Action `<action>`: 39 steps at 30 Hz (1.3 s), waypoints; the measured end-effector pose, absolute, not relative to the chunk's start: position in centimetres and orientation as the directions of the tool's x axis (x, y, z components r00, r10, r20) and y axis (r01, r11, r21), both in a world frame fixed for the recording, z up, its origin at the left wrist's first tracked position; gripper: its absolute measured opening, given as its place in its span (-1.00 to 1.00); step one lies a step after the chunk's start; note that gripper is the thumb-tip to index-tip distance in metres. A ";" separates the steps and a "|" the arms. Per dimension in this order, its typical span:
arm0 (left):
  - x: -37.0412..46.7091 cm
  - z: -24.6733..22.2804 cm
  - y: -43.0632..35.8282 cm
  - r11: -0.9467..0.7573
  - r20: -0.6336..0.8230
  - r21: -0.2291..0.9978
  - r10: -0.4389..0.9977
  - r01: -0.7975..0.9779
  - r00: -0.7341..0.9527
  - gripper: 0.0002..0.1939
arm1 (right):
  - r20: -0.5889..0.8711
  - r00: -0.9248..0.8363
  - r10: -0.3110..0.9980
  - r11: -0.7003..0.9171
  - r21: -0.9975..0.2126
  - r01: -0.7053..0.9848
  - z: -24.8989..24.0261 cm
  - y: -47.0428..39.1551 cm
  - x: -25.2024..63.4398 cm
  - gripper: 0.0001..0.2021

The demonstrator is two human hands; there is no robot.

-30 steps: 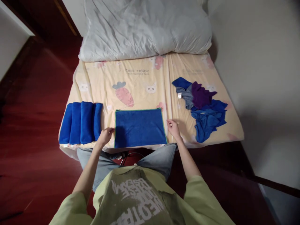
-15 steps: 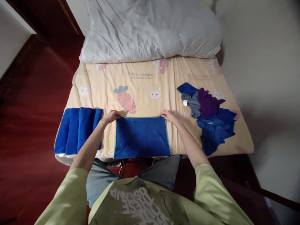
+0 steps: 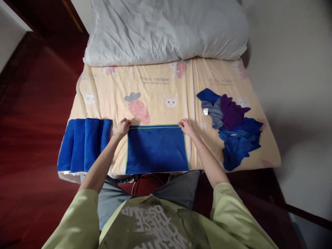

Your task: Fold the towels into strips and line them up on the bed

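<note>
Nearest, a green shirt [image 3: 155, 228] with pale lettering and blue-grey trousers [image 3: 183, 192] sit just off the near edge of the bed [image 3: 166, 117]; between the legs a thin cable [image 3: 133, 188] curves over the dark red floor [image 3: 31, 138].

The blue towel [image 3: 158, 152] lies spread flat at about the middle of the bed's near edge, its own near side almost along that edge. A thin green border runs down both sides, and two green lines lie close together along its far side. At the bed's near left corner, four folded blue towels [image 3: 85, 145] stand in a row, touching one another, with a small white label under their near end. Toward the near right corner lie crumpled blue cloths [image 3: 241, 143].

The hands are well apart, one at each far corner of the blue towel: the left hand [image 3: 122, 127] and the right hand [image 3: 186, 126] each seem to pinch it between the fingertips.

Farther back, along the bed's right edge, come a purple cloth [image 3: 233, 110], a grey-blue cloth [image 3: 214, 112] with a white tag, and a dark blue cloth [image 3: 208, 95]. A bulky pale grey quilt [image 3: 166, 33] covers the bed's far edge.
</note>
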State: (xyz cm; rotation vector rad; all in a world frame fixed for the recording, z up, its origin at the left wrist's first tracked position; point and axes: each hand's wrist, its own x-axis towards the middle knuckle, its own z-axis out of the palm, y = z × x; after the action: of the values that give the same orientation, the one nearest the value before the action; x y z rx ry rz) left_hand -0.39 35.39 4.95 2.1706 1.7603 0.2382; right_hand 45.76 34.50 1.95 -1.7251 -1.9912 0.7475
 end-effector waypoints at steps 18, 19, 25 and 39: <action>-1.3 4.8 35.4 -0.298 -0.161 0.440 0.902 0.847 0.401 -0.78 | -0.043 -0.410 0.911 0.291 -0.639 0.713 2.8 34.1 47.4 -0.90; -1.2 5.0 35.3 -0.288 -0.159 0.430 0.909 0.856 0.385 -0.78 | -0.042 -0.401 0.915 0.286 -0.633 0.720 2.9 34.0 47.3 -0.89; -0.6 5.0 35.5 -0.221 -0.183 0.340 0.938 0.914 0.295 -0.81 | -0.084 -0.296 0.952 0.176 -0.639 0.748 2.6 34.3 47.0 -0.89; 0.0 4.4 35.2 -0.176 -0.140 0.304 0.964 0.936 0.227 -0.77 | -0.173 -0.067 0.983 -0.035 -0.528 0.849 1.2 35.5 46.4 -0.86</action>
State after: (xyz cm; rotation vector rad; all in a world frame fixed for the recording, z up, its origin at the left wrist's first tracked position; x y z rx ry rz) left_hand -0.04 35.21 4.37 2.1820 1.7683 0.1189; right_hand 46.42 35.47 1.16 -1.9507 -1.9841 0.7560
